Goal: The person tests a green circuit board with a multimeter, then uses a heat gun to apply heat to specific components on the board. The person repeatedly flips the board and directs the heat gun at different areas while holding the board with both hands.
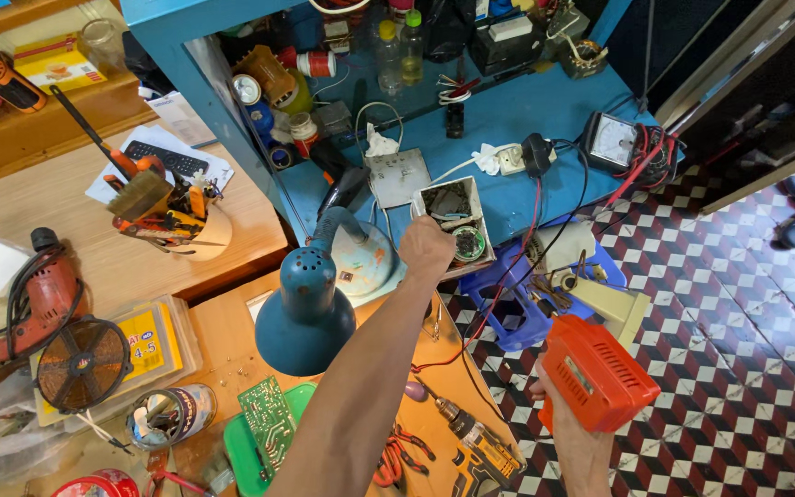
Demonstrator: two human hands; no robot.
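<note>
While L hand [425, 248] is closed on the rim of a white parts box [454, 224] at the blue bench [554, 110] edge, an orange power tool [594, 373] is gripped by R hand [568, 433], fingers wrapped tight, low over the checkered floor [738, 350]. Blue desk lamp [310, 308] sits just beside L forearm.

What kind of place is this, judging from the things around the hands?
Most likely a small electrical repair workshop. The right hand holds an orange power tool, the left hand reaches into a white box of small parts, and a green circuit board lies on the wooden bench.
</note>
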